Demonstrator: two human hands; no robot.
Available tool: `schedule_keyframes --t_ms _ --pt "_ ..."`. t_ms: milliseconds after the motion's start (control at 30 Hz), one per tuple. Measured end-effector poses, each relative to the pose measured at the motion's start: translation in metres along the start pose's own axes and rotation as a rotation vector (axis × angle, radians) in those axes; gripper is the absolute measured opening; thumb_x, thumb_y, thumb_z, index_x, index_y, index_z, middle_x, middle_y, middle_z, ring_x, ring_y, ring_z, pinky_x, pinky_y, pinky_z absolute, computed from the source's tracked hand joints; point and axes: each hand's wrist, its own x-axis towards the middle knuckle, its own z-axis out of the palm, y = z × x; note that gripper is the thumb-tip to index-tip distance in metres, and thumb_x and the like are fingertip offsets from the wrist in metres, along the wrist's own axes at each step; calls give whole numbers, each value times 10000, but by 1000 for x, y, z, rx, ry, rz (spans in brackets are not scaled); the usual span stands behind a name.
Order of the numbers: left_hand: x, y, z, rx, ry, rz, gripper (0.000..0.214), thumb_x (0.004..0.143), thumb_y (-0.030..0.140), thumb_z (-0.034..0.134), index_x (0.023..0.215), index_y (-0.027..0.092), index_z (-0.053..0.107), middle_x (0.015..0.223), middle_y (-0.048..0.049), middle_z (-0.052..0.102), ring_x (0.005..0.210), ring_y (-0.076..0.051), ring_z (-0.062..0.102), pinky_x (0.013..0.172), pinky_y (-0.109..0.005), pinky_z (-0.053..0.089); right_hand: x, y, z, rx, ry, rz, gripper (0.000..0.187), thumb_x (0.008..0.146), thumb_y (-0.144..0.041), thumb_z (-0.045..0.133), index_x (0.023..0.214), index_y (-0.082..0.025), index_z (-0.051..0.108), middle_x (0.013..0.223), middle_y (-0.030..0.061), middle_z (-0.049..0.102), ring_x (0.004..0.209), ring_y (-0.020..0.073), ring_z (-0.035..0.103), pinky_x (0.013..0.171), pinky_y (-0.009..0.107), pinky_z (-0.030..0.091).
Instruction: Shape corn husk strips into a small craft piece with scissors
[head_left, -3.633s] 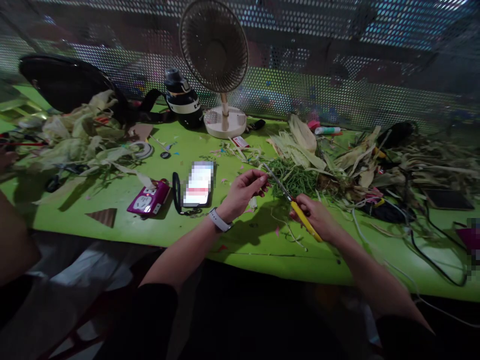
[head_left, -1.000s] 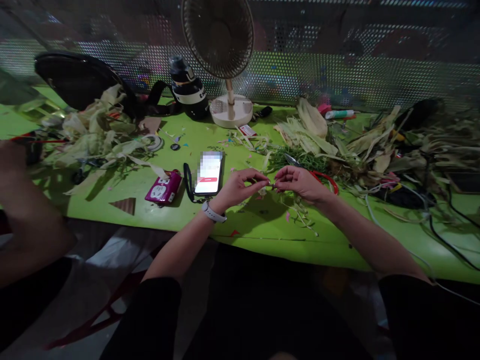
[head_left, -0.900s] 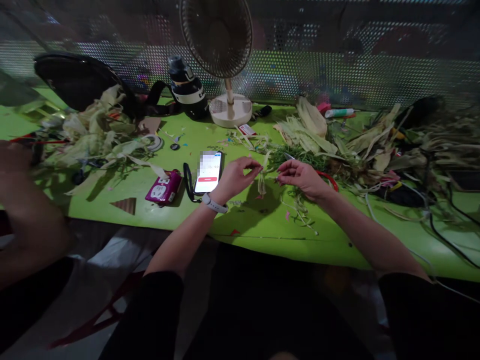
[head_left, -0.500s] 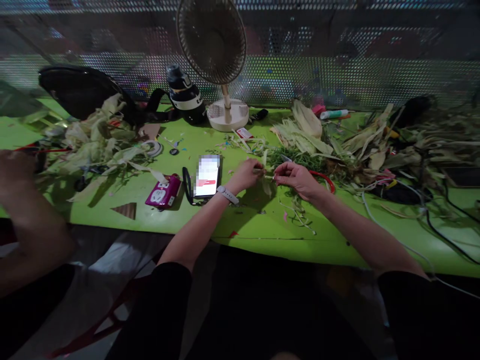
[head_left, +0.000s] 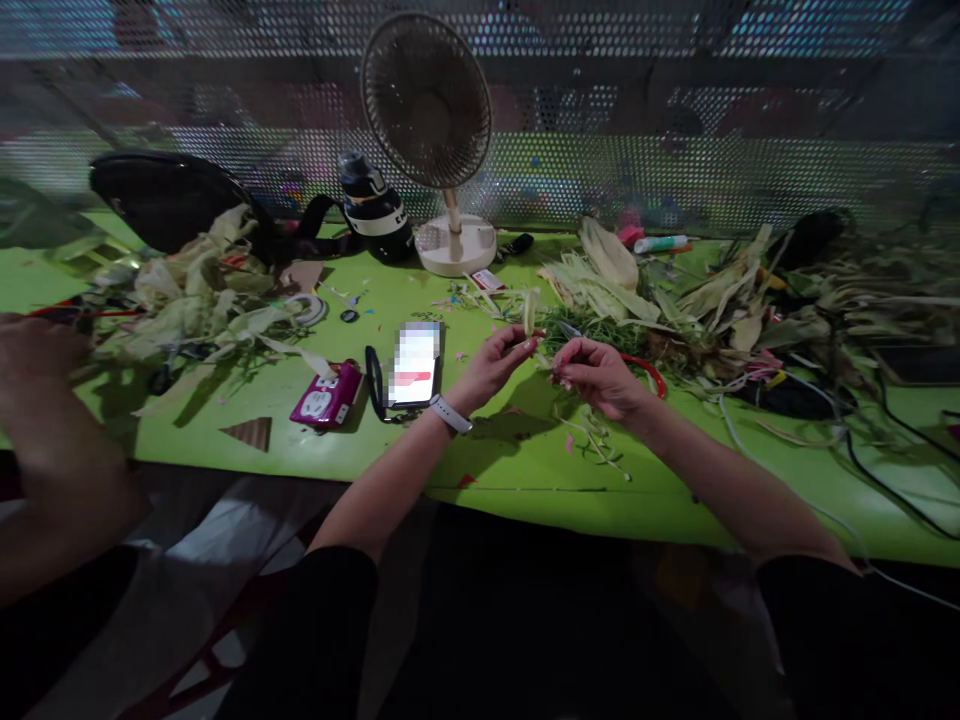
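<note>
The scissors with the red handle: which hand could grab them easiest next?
Probably the right hand. The red handle shows just beside it, while the left hand is farther away, nearer the phone.

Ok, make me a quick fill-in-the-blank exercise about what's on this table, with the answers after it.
1. The hand closest to the upright pale husk strip is the person's ____ one.
2. Between the watch and the purple packet lies a lit-up ____.
3. Just left of the fan stands a black ____ with a pale band.
4. The tabletop is ____ in colour.

Missing words: left; phone; bottle; green.
</note>
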Motion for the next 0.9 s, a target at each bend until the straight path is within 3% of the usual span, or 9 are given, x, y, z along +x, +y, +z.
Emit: schedule_keyframes --t_ms 200,367,500,633,767,900 --pt "1 -13 -7 -117 -91 -151 400 786 502 687 1015 175 707 860 -27 663 716 -90 534 668 -215 427 1 -8 -5 29 88 -54 449 523 -443 902 750 -228 580 708 -51 630 605 100 596 743 317 581" --pt "-1 -9 -8 -230 -123 -330 347 783 486 686 958 190 736 945 -55 717 827 -124 613 756 -251 479 0 -12 -6 31 114 -88 390 593 -415 867 772 -245 565 702 -54 600 612 102 576 818 362 589" --pt "-6 -1 -7 -182 -242 -243 368 735 484 741 940 179 747 956 -52 730 862 -135 631 827 -270 488 0 -15 -4 89 133 -77 398 575 -398 879 784 -246 575 735 -56 615 610 86 556 853 353 585" --pt "-9 -5 -5 -138 -299 -144 359 747 435 753 984 165 736 952 -58 730 880 -130 632 861 -270 474 0 -15 -7 22 125 -101 335 650 -399 835 806 -254 576 745 -57 618 648 92 574 854 343 576" --pt "-5 -4 -8 -357 -242 -177 503 740 414 715 1197 221 628 1042 -80 716 908 -165 659 799 -288 497 -5 -18 -8 -52 104 -204 273 683 -368 827 809 -258 611 777 -49 632 682 104 602 727 292 562" --pt "-2 5 -17 -540 -245 -235 456 754 431 541 1125 183 639 1044 -113 701 968 -210 659 770 -317 508 -14 -27 -8 -131 -50 -281 212 684 -313 843 784 -230 675 769 -22 659 656 99 609 585 233 525"
